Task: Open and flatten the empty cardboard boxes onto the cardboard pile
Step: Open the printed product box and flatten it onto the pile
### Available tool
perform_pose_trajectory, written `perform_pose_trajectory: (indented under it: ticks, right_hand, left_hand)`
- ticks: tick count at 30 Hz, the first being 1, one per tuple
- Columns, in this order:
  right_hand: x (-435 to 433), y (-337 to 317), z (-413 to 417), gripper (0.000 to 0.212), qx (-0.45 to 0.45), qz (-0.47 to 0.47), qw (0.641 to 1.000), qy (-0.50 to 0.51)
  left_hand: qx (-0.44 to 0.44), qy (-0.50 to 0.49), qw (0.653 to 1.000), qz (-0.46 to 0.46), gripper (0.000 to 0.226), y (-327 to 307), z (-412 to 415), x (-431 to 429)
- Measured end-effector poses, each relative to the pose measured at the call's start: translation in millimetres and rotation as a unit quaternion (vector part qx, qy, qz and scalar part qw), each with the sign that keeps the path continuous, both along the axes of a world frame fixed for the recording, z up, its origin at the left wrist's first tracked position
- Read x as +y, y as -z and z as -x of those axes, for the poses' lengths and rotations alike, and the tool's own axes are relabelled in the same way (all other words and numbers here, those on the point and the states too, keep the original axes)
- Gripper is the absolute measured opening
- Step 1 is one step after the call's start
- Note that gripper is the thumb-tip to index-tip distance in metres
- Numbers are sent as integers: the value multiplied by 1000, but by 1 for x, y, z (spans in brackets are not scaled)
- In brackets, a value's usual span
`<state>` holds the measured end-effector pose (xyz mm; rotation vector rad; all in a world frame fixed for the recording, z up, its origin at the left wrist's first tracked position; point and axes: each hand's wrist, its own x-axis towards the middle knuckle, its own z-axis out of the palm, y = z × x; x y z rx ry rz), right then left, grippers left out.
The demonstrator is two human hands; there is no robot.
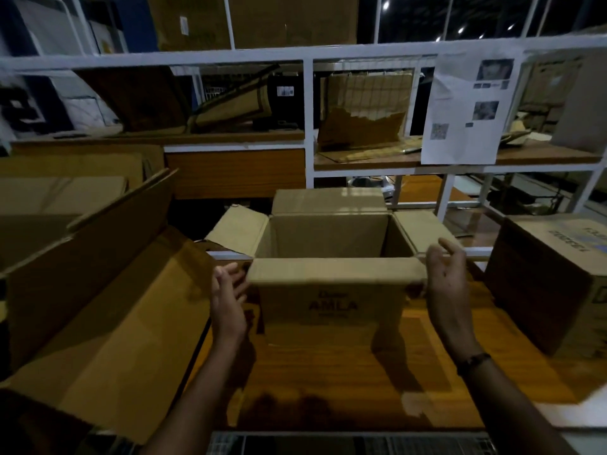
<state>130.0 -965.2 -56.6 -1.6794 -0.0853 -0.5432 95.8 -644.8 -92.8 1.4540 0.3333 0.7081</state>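
Observation:
An empty brown cardboard box (331, 310) printed "AMLA" stands upright on the wooden table (361, 382), all top flaps folded outward. My left hand (226, 297) is at the box's near left corner, fingers straight, fingertips by the end of the front flap. My right hand (443, 280) is at the near right corner, fingers relaxed and slightly spread, holding nothing. A pile of flattened cardboard (98, 310) lies to the left, its sheets leaning and overlapping.
Another closed cardboard box (551, 284) sits at the table's right end. Behind the table stands a white metal rack (308, 126) with cardboard pieces on wooden shelves and a printed paper sheet (469, 110) hanging from it.

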Motion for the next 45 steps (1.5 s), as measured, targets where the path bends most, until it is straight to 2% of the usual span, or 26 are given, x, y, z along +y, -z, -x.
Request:
perform_pose_trajectory:
  ticks: [3,8,10,13,17,22,29,33,40,45]
  right_hand:
    - [4,-16,-10,63,-58,-76,995,-18]
    - [13,-11,-27,55,-62,38,997,-2]
    - [15,-3,-33,54,-51,100,994,-2]
    - [17,7,-37,42,-64,184,981,0]
    - [26,24,-28,31,-116,289,946,87]
    - [28,69,-11,49,-132,300,934,142]
    - [16,108,-18,82,-125,352,926,51]
    - [19,112,-24,85,-117,389,914,26]
    - [26,95,-28,95,-90,415,905,42]
    - [27,66,-32,112,-109,428,896,42]
  left_hand:
    - [7,23,999,-22,63,-2,4,-7]
    - [32,48,991,-121,32,1,10,-20]
    - [46,57,984,-165,36,5,10,-19]
    - [66,71,968,-231,48,9,12,-19]
    - [93,77,948,-294,66,8,14,-22]
    - [117,96,932,-330,79,11,15,-24]
    - [132,98,909,-383,88,23,16,-17]
    - [148,118,894,-406,99,31,17,-15]
    - [132,116,885,-431,117,32,8,-14]
    - [95,110,883,-446,125,22,4,-6]
